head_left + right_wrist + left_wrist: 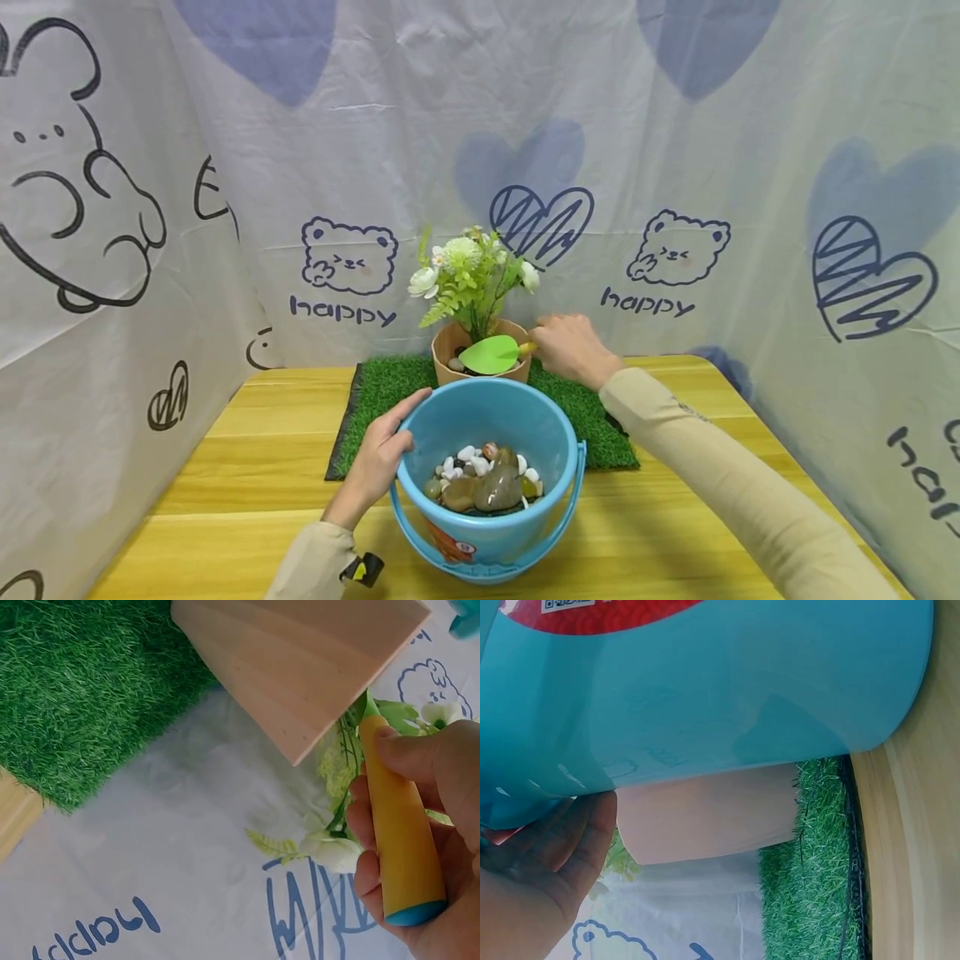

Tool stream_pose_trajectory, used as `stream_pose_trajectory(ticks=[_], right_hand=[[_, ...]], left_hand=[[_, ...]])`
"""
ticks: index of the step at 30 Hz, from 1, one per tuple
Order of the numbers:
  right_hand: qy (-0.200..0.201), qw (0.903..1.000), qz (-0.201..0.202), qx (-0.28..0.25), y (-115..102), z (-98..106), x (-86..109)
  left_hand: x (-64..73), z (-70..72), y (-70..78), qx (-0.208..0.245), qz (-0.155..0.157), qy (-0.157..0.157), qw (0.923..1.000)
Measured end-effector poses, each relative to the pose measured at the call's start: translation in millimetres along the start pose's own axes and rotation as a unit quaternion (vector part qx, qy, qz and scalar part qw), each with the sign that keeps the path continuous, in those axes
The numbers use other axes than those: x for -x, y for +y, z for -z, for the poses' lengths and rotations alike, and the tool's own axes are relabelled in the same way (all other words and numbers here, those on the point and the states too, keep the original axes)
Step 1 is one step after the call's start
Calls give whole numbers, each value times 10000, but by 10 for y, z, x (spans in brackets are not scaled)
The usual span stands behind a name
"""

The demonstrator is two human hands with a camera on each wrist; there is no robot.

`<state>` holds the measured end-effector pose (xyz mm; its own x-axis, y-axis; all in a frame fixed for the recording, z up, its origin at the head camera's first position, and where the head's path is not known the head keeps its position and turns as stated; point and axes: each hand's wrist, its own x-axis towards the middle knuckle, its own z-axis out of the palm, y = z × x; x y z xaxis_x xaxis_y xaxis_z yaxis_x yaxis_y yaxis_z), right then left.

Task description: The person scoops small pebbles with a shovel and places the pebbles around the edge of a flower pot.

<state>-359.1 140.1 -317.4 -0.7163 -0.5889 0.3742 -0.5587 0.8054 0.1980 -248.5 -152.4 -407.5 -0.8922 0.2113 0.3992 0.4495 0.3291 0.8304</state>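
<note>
A toy trowel with a green blade (pixel 489 355) and a yellow handle (pixel 405 817) is gripped in my right hand (pixel 576 346), its fingers wrapped round the handle. The blade is over the near rim of a wooden flower pot (pixel 444 357) that holds white and green flowers (pixel 461 258) and some stones. My left hand (pixel 378 457) holds the left rim of a blue bucket (pixel 487 407). Inside the bucket lie several white pebbles (pixel 467 452) and larger brown stones (pixel 501 486). In the left wrist view, the fingers (pixel 592 832) bend against the bucket's rim.
The pot stands on a green artificial-grass mat (pixel 382 408) at the back of a wooden table (pixel 247 467). The bucket's handle (pixel 480 572) hangs down in front. A printed white cloth (pixel 420 158) surrounds the table behind and at both sides.
</note>
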Motion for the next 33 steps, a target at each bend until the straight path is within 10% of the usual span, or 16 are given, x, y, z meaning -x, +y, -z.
stream_pose_trajectory(ticks=[33], right_hand=[[32,9964,-350,-769,79,127,541]], left_hand=[[-43,129,115,-1401,-547,-646,9865]])
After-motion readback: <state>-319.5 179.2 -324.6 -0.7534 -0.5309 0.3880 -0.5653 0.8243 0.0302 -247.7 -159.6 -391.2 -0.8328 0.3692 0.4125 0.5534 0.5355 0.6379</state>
